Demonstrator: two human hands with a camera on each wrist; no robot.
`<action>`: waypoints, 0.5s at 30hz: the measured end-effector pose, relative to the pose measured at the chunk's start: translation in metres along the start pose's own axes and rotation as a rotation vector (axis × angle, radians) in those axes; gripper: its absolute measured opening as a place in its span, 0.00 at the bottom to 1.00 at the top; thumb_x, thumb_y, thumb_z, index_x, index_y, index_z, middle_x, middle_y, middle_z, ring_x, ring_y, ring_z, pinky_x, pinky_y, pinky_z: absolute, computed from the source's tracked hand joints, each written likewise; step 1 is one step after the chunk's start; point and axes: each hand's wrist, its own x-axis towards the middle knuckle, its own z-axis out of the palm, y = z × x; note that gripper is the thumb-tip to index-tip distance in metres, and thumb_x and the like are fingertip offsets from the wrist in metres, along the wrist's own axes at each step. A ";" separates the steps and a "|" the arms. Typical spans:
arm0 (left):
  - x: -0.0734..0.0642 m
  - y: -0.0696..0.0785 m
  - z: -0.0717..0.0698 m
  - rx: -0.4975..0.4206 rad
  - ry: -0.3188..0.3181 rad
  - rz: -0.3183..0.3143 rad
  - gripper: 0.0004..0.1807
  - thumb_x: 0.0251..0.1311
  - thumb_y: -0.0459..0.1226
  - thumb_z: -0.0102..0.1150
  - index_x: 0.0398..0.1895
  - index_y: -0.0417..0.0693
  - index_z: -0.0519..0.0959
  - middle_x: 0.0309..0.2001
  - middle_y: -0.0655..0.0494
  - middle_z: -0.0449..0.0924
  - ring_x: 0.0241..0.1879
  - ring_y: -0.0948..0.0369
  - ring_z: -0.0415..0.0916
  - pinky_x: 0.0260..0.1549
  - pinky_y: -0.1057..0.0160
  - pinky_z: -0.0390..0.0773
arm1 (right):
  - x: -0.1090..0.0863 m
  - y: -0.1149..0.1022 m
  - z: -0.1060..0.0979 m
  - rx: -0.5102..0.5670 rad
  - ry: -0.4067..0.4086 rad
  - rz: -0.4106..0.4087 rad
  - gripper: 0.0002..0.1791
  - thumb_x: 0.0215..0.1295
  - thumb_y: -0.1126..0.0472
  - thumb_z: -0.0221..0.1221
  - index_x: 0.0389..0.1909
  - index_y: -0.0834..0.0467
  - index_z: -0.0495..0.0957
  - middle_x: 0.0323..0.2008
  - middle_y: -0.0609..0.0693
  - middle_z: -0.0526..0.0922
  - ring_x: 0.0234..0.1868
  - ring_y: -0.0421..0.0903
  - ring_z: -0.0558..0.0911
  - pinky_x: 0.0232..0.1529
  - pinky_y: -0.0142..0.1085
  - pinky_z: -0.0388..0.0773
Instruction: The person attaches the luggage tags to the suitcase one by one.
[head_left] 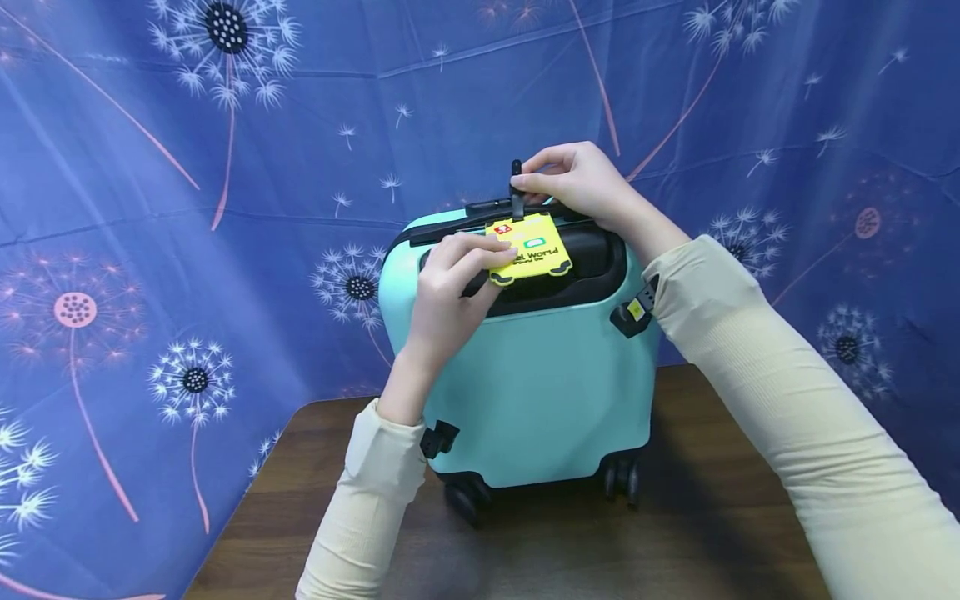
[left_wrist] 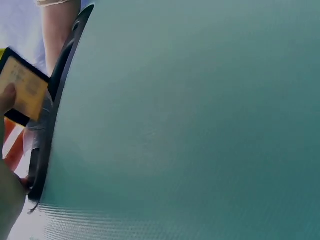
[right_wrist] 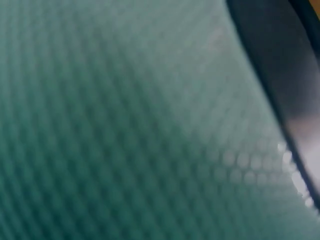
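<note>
A yellow luggage tag (head_left: 536,250) shaped like a little suitcase lies against the top front of a turquoise suitcase (head_left: 547,392). My left hand (head_left: 453,287) pinches the tag's left edge between thumb and fingers. Above it, my right hand (head_left: 573,179) pinches the tag's black strap (head_left: 517,187), which stands upright by the suitcase's black handle (head_left: 487,208). In the left wrist view the tag's back (left_wrist: 25,90) shows a pale card in a dark frame, with the left thumb on it. The right wrist view holds only the blurred suitcase shell (right_wrist: 125,125) and its dark trim; the right fingers are out of it.
The suitcase stands on its wheels (head_left: 621,479) on a brown wooden table (head_left: 555,550). Blue cloth with dandelion prints (head_left: 360,125) hangs behind and to the left. A black wrist camera (head_left: 636,310) sits by the right cuff, another (head_left: 438,439) by the left.
</note>
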 end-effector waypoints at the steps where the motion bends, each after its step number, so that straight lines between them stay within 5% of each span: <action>1: 0.000 0.000 0.001 -0.011 0.018 -0.004 0.07 0.54 0.26 0.63 0.37 0.39 0.82 0.38 0.44 0.80 0.42 0.51 0.78 0.48 0.61 0.74 | 0.000 0.000 0.000 -0.004 -0.001 -0.003 0.22 0.60 0.47 0.62 0.50 0.57 0.79 0.30 0.40 0.84 0.37 0.38 0.82 0.46 0.34 0.73; 10: -0.001 -0.005 0.004 -0.074 0.078 0.017 0.08 0.52 0.23 0.59 0.35 0.38 0.84 0.35 0.44 0.82 0.41 0.49 0.78 0.54 0.49 0.72 | 0.001 -0.001 0.001 -0.060 -0.013 0.013 0.22 0.60 0.48 0.62 0.49 0.58 0.81 0.29 0.40 0.85 0.38 0.39 0.80 0.40 0.33 0.71; 15: -0.005 -0.006 0.003 -0.063 0.064 0.050 0.11 0.50 0.23 0.57 0.33 0.40 0.85 0.34 0.47 0.84 0.44 0.50 0.81 0.56 0.46 0.69 | 0.001 -0.003 0.001 -0.111 -0.021 0.071 0.22 0.60 0.45 0.61 0.48 0.57 0.82 0.37 0.47 0.85 0.41 0.40 0.78 0.43 0.33 0.71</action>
